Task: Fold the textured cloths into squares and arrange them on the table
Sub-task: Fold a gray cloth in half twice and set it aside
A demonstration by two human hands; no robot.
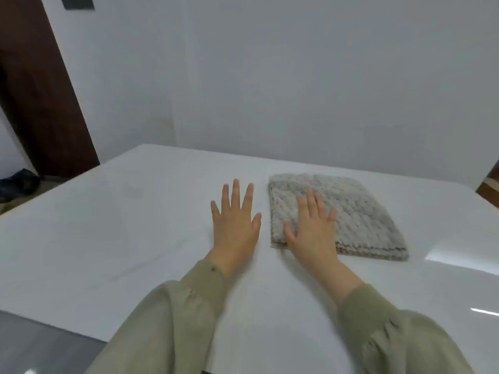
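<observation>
You're seemingly flattening the folded textured cloth (359,211) under your splayed right hand (310,230), left hand (235,222) spreading its fingers over the table (108,225) at the cloth's nine o'clock

Cloth (364,211) lies on the desk (108,225), under the right hand (310,228) and running out to its right. Right hand rests on the cloth's left part, wrist crossing its near edge. Left hand (235,225) sits beside the right one, over bare desk, just left of the cloth's left edge and apart from it. Wall (270,76) stands beyond the desk, ahead of both hands. Door (40,103) well left of the left hand, past the desk corner. Shoe (16,184) on the floor at the door's foot.
</observation>
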